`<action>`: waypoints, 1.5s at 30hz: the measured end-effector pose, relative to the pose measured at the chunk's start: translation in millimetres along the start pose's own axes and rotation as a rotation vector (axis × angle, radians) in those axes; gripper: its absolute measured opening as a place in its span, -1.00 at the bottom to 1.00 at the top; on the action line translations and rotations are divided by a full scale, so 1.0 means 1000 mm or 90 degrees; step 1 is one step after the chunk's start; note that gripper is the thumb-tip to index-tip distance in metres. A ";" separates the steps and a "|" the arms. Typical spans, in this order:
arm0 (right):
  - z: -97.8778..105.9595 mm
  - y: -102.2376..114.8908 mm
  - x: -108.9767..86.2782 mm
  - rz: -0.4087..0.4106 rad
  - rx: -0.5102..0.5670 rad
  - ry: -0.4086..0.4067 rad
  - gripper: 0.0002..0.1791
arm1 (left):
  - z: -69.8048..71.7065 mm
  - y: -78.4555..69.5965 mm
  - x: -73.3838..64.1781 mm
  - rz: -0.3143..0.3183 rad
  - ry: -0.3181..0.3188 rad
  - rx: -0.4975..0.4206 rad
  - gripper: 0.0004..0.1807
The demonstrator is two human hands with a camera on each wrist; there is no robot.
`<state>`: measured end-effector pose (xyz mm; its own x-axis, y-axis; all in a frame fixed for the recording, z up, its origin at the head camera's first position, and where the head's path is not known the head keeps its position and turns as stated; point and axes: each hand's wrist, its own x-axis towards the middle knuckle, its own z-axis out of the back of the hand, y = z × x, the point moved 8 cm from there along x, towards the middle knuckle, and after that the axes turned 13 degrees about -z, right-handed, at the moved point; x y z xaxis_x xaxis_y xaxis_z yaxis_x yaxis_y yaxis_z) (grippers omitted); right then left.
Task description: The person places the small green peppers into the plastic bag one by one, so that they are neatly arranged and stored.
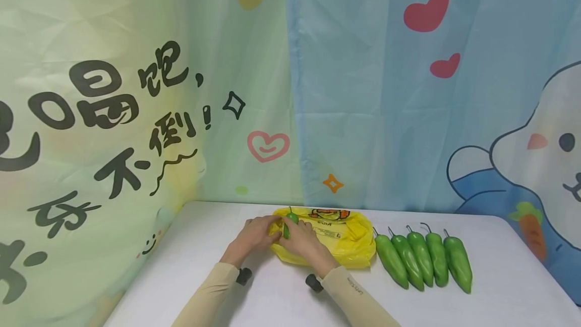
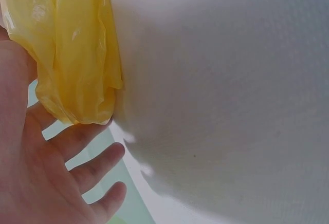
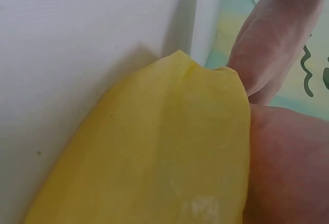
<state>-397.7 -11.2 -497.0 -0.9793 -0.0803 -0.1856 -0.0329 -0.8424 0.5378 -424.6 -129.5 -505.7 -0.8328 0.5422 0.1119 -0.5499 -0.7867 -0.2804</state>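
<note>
A yellow plastic bag (image 1: pixel 351 238) with printed marks lies on the white table, its mouth toward the left. At that mouth, my left hand (image 1: pixel 259 236) holds the bag's edge; in the left wrist view, yellow plastic (image 2: pixel 77 54) hangs between thumb and fingers, the lower fingers spread. My right hand (image 1: pixel 300 240) grips a long green pepper (image 1: pixel 292 217), its stem pointing up, between the two hands at the bag's opening. In the right wrist view, the bag's side (image 3: pixel 154 152) covers most of the picture and hides the pepper.
Several long green peppers (image 1: pixel 419 254) lie side by side in a row right of the bag, stems toward the back. A printed curtain (image 1: pixel 345 90) hangs behind the table and along its left side.
</note>
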 end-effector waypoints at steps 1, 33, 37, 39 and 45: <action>0.000 0.000 0.000 -0.002 0.001 0.001 -0.29 | 0.000 0.000 0.000 -0.001 -0.001 0.002 -0.45; 0.010 -0.002 -0.007 0.010 0.018 0.021 -0.29 | 0.002 -0.001 -0.001 0.007 0.005 -0.004 -0.46; 0.011 -0.003 -0.009 0.018 0.018 0.022 -0.30 | 0.000 0.000 0.000 0.009 0.009 -0.004 -0.46; 0.012 -0.003 -0.009 0.020 0.017 0.023 -0.30 | 0.000 0.000 0.000 0.009 0.009 -0.004 -0.46; 0.013 -0.009 -0.009 0.016 0.008 0.025 -0.31 | 0.000 -0.001 0.000 0.004 0.005 -0.011 -0.46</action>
<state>-391.2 4.5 -489.5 -0.9715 -0.1215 -0.2037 -0.0117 -0.8330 0.5531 -424.1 -129.2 -506.0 -0.8356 0.5398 0.1021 -0.5434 -0.7849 -0.2976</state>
